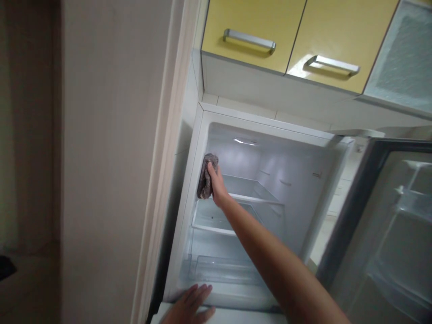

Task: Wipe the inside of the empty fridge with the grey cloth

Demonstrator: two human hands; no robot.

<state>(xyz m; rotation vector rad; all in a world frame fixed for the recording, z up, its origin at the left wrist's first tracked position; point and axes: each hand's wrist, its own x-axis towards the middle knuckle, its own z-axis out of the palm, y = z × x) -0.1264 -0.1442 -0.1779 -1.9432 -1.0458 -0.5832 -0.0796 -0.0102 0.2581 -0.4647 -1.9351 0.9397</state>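
Observation:
My right hand (216, 182) reaches into the open fridge (270, 130) and presses a grey-brown cloth (205, 177) against the inner left wall, just above the upper glass shelf (251, 191). The fingers are closed on the cloth. At the bottom of the view my left hand (191, 306) lies flat, fingers spread, on the lower front ledge of the fridge compartment. The fridge interior is white and bare, with a lamp lit at the top.
The fridge door (388, 234) stands open at the right with empty door racks. Two yellow cupboard doors (300, 27) with metal handles hang above. A beige wall (108, 157) runs along the left. A clear drawer (219, 270) sits low inside.

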